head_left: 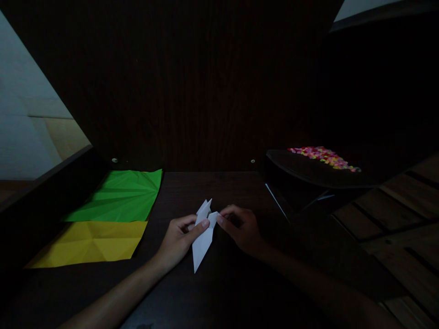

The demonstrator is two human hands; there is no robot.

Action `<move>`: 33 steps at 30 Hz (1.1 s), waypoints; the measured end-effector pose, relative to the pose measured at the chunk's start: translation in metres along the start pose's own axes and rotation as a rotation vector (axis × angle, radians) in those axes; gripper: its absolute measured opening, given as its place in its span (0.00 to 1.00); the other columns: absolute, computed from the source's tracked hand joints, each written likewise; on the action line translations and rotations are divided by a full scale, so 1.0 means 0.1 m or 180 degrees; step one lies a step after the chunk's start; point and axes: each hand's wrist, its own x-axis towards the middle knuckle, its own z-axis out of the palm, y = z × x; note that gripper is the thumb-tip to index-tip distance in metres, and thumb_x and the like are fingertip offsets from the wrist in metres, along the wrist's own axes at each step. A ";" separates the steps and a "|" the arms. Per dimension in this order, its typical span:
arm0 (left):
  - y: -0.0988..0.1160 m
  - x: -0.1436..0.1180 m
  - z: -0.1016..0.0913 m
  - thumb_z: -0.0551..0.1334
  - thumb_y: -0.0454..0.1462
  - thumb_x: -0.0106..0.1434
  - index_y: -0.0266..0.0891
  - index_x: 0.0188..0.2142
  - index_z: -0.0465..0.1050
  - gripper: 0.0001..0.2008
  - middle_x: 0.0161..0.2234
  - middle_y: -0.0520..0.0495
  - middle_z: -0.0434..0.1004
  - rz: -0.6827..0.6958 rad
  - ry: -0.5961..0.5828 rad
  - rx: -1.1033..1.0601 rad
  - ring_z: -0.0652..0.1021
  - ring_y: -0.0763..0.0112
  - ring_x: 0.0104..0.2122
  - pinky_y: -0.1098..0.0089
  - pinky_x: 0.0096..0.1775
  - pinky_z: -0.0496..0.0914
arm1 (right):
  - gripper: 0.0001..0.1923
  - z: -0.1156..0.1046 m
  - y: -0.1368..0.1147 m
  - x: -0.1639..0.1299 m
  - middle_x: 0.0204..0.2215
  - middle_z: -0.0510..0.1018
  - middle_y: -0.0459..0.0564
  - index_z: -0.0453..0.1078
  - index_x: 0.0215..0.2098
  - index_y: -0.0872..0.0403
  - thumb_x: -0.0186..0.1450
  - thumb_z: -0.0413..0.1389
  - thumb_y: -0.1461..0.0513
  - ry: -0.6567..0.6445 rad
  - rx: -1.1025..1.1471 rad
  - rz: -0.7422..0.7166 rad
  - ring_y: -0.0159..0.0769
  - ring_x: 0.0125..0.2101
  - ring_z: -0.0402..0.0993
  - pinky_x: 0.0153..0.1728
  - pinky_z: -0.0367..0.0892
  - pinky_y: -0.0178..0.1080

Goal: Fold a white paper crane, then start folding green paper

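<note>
Dark wooden table with green sheet, yellow sheet.

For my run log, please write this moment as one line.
left hand: holds white folded paper | right hand: pinches its flap | beside: green sheet, yellow sheet

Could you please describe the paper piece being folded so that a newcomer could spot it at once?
On the dark wooden table, right of the green creased paper sheet and yellow creased paper sheet, both hands pinch a white folded paper piece. It alone is white, narrow and pointed.
</note>
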 end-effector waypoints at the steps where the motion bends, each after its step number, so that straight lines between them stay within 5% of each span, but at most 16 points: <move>1: 0.00 0.00 0.00 0.66 0.50 0.55 0.35 0.28 0.77 0.18 0.22 0.51 0.73 -0.0003 0.0005 -0.0009 0.70 0.73 0.21 0.74 0.23 0.60 | 0.07 0.00 0.00 0.00 0.22 0.75 0.44 0.71 0.29 0.52 0.62 0.58 0.58 -0.0009 -0.0016 0.0008 0.31 0.23 0.70 0.25 0.64 0.34; 33: -0.03 0.02 -0.02 0.69 0.48 0.54 0.35 0.28 0.75 0.17 0.23 0.50 0.76 -0.0172 0.0202 -0.0461 0.72 0.72 0.23 0.74 0.25 0.63 | 0.08 -0.06 0.01 0.01 0.22 0.74 0.44 0.71 0.29 0.52 0.64 0.56 0.59 -0.0161 0.0210 -0.0009 0.31 0.22 0.71 0.22 0.62 0.33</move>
